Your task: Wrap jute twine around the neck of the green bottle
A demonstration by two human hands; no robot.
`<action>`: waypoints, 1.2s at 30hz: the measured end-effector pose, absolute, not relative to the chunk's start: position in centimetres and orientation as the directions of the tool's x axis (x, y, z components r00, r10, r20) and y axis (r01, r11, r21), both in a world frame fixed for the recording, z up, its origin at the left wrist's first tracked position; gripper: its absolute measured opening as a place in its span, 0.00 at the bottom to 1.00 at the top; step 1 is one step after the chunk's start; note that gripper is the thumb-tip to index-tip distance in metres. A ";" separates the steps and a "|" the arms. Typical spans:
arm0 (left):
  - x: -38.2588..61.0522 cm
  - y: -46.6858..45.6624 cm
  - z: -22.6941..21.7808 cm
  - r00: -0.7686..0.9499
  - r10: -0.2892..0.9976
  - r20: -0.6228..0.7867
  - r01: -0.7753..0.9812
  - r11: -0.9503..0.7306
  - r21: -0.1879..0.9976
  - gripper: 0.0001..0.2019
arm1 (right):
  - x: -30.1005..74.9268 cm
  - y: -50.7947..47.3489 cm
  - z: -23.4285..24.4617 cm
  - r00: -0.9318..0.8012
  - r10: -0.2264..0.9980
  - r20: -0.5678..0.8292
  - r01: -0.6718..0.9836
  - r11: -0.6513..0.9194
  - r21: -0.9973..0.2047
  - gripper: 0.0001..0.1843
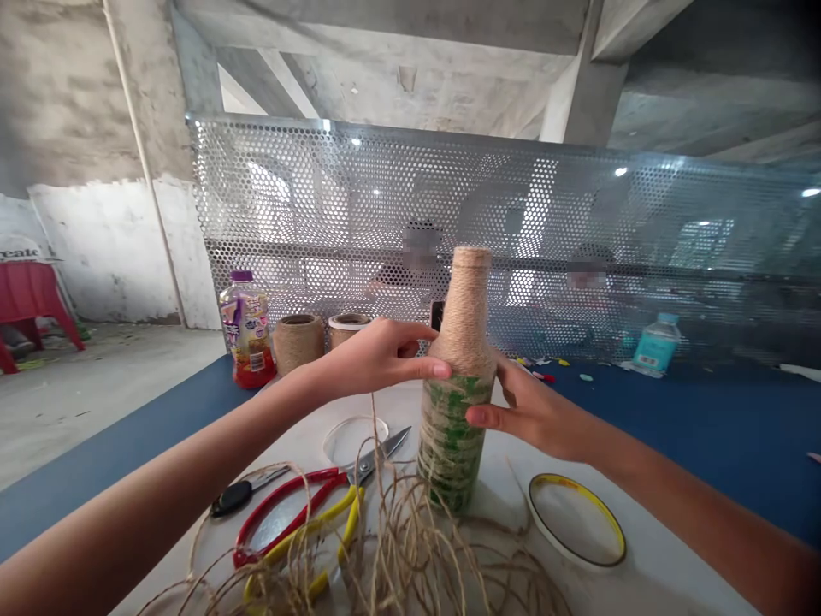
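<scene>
A green glass bottle [454, 419] stands upright on the white tabletop [654, 573], its neck and shoulder wrapped in jute twine. My left hand [378, 355] grips the bottle at its shoulder from the left, thumb and fingers pinched against the twine. From the right, my right hand [535, 411] holds the bottle's body, fingers curled round it. Loose jute twine [398, 556] lies in a tangle in front of the bottle, and one strand runs up toward my left hand.
Scissors with red and yellow handles [301, 513] lie left of the bottle, beside a black-handled tool [240, 494]. A yellow-rimmed ring [577, 522] lies at the right, a clear ring [354, 435] behind. Twine spools [297, 340], a juice bottle [247, 338] and a perforated metal screen [513, 231] stand at the back.
</scene>
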State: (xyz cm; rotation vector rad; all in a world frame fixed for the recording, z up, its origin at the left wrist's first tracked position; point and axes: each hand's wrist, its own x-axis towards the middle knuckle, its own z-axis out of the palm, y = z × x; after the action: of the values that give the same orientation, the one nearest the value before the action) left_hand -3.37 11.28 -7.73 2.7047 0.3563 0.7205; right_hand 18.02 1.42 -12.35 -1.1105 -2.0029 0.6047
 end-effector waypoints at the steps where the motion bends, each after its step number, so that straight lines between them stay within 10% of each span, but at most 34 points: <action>1: -3.3 11.2 -7.8 0.844 0.315 0.434 0.149 -0.915 0.375 0.23 | 18.3 1.6 -12.2 -0.386 0.844 0.372 0.458 0.525 -0.717 0.37; 6: -3.2 11.0 -7.8 0.836 0.315 0.449 0.139 -0.914 0.381 0.22 | 19.4 1.7 -11.6 -0.474 0.827 0.303 0.455 0.524 -0.720 0.39; 16: -3.3 11.0 -7.6 0.820 0.326 0.469 0.196 -0.932 0.306 0.22 | 16.7 0.7 -12.3 -0.128 0.926 0.354 0.569 0.361 -0.739 0.42; 28: -3.3 11.2 -7.8 0.846 0.283 0.452 0.157 -0.942 0.296 0.24 | 18.2 0.8 -10.4 -0.508 0.831 0.227 0.373 0.450 -0.812 0.40; 36: -3.6 11.0 -7.4 0.855 0.269 0.444 0.166 -0.952 0.256 0.21 | 17.3 0.9 -11.7 -0.253 0.907 0.336 0.381 0.413 -0.828 0.34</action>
State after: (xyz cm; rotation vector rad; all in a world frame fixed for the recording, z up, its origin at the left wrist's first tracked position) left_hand -3.59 10.96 -7.37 2.8216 0.3345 0.7209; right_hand 17.31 0.93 -11.70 -1.1091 -1.8217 0.7831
